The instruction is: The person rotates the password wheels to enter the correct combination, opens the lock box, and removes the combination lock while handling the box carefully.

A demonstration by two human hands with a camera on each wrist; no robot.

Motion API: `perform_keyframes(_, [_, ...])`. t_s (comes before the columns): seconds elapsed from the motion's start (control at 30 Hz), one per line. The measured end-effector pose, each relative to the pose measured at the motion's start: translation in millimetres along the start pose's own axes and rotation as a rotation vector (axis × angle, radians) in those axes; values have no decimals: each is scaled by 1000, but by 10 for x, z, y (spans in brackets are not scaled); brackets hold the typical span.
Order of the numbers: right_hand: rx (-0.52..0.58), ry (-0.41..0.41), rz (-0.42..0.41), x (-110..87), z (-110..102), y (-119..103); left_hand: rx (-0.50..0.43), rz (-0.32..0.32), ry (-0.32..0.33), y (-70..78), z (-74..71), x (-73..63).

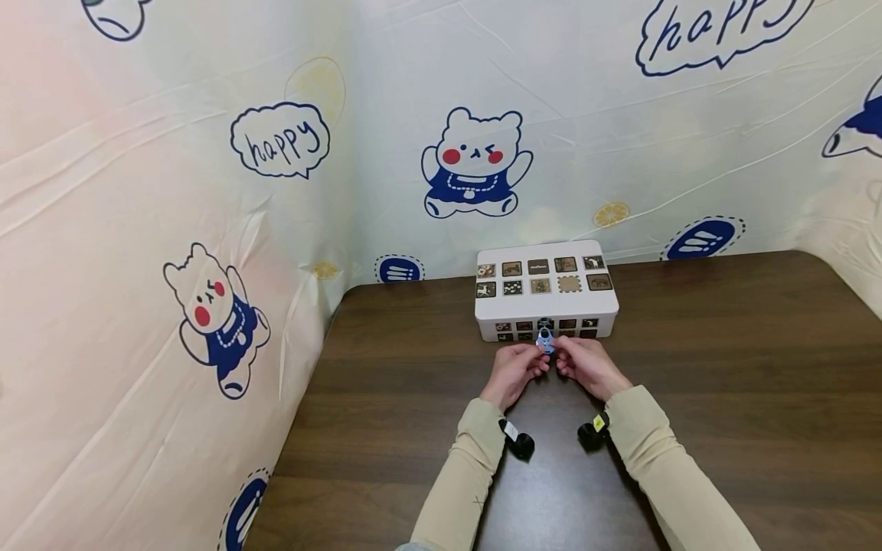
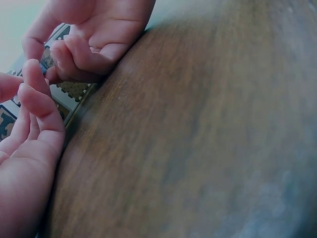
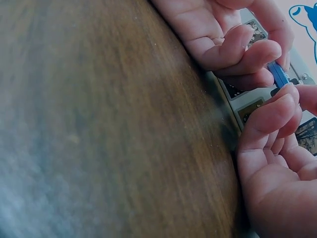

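A small blue padlock (image 1: 545,343) is at the front face of a white box (image 1: 510,308), its shackle at the box's metal latch (image 1: 545,323). From the left side, my left hand (image 1: 513,373) pinches the padlock's body between thumb and finger. My right hand (image 1: 589,366) pinches its other side. Seen from the right wrist, the lock's blue edge (image 3: 279,75) shows between the fingertips of both hands. The remaining fingers of each hand curl loosely below it, close over the table. Fingers cover much of the lock in the wrist views.
The box's lid is down and carries rows of small printed square pictures. Under it is a dark wooden table (image 1: 723,367). A pale cloth (image 1: 386,153) printed with cartoon bears rises right behind the box and along the left side. Both wrists wear small black cameras.
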State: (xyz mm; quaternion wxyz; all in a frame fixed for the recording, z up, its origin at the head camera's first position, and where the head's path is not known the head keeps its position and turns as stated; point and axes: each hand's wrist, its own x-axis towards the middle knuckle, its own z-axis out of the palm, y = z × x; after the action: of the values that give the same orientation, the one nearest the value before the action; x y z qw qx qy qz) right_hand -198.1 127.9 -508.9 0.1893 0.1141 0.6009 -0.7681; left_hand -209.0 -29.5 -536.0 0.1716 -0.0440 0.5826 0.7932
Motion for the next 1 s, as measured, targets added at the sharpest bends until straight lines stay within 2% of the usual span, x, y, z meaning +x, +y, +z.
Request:
perform_keyframes(0.33, [70, -24, 31, -4, -15, -29, -8, -15, 19, -4, 8, 14])
perform_keyframes(0.67, [74, -42, 33, -10, -21, -29, -6, -14, 14, 8, 13, -9])
perform_keyframes(1.0, [56, -83, -14, -39, -30, -17, -20, -16, 14, -3, 7, 1])
